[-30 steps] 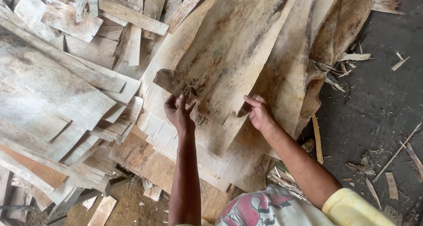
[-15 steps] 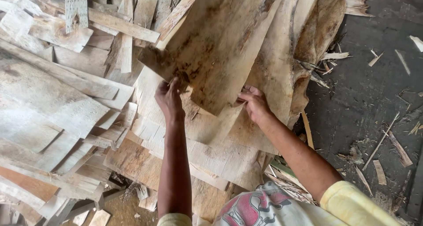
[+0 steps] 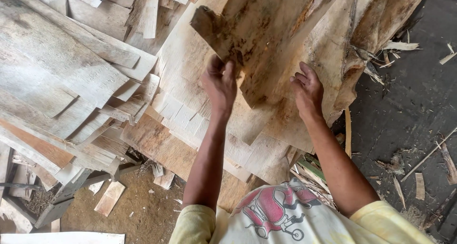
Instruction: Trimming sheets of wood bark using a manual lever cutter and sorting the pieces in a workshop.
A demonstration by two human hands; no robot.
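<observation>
**Top veneer sheet lifted at its left corner**

Since half a second ago both hands have slid farther up the stack and the stained top sheet has tipped higher at its dark left corner.

Far left, a heap of pale veneer offcuts [image 3: 71,77] lies fanned out in overlapping layers, with a reddish-brown sheet [image 3: 35,146] tucked under its near edge. Below it, near the sawdust floor [image 3: 143,206], small loose scraps rest beside a grey frame piece.

At the middle, the left hand [image 3: 220,84] has its fingers curled shut over the lower edge of the bark-stained veneer sheet [image 3: 281,34], thumb and fingers pinching it just below the ragged dark corner. That sheet sits on top of the main veneer stack [image 3: 190,125], raised at the left and still lying on the pile toward the right.

Right of that, the right hand [image 3: 308,89] rests flat on the same sheet with fingers spread and open, pressing rather than gripping. Far right, thin splinters are scattered over the dark ground [image 3: 409,129].

To handle this well, I judge the pinch should stay close to sound wood, away from the crumbly corner, since thin veneer likely splits along its grain when bent sharply. The flat right palm is best used to steady the sheet and keep the layers beneath from sliding along with it, with the lift kept shallow and even.
</observation>
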